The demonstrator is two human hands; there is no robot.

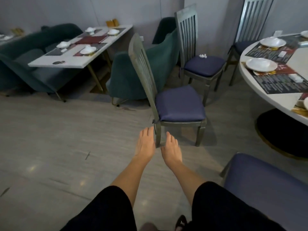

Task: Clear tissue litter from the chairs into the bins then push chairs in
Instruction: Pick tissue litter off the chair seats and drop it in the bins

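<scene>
A grey slat-back chair [145, 70] with a blue cushion [180, 104] stands in the middle, turned toward the round table [260, 90]. My left hand [145, 142] and my right hand [170, 149] reach out with straight fingers, one on each side of its rear leg near the floor. Both hold nothing. A second grey chair [186, 30] stands behind it, and a white crumpled tissue [202, 56] lies at the back of its blue seat. A third chair [250, 22] is tucked at the table further right. No bin is visible.
The round table at the right carries white plates [260, 64] and dark menu mats. Teal sofas [131, 75] and a set rectangular table [78, 50] fill the left and back. Another blue chair seat [266, 185] sits at the lower right. Grey floor lies open to the left.
</scene>
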